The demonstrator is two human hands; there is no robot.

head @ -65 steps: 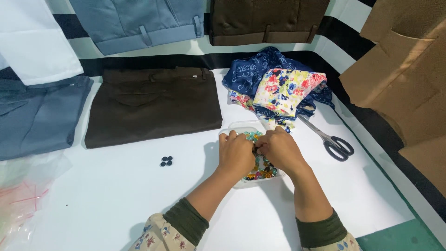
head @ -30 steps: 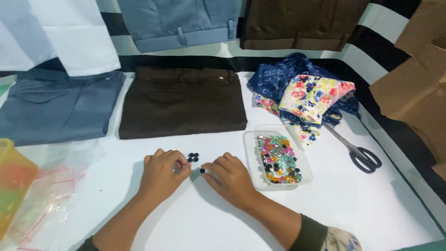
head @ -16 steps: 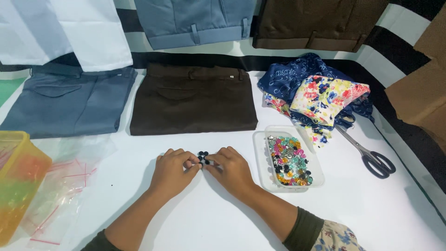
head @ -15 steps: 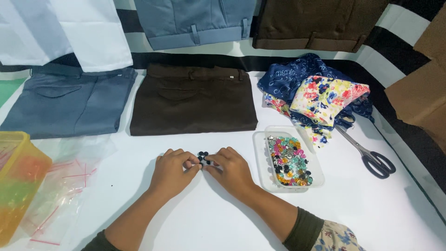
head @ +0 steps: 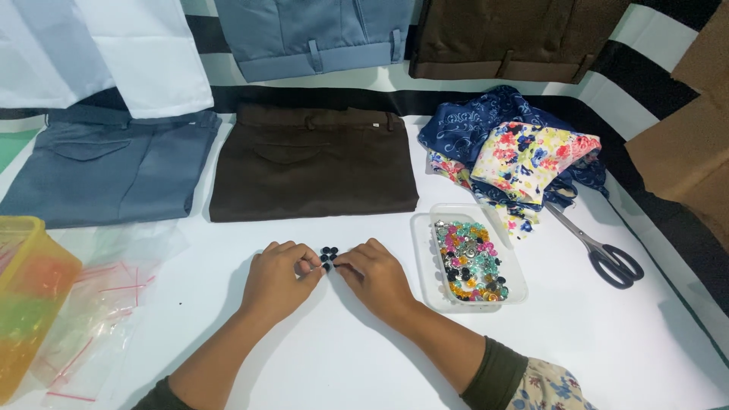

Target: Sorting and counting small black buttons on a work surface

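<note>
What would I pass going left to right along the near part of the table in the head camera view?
Yellow tub → clear zip bags → left hand → small dark buttons → right hand → clear tray of colourful buttons → scissors.

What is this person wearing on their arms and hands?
Both hands, left hand and right hand, are bare: no gloves or rings show. Each arm has a dark olive ribbed cuff pushed up the forearm, under a cream floral sleeve.
</note>
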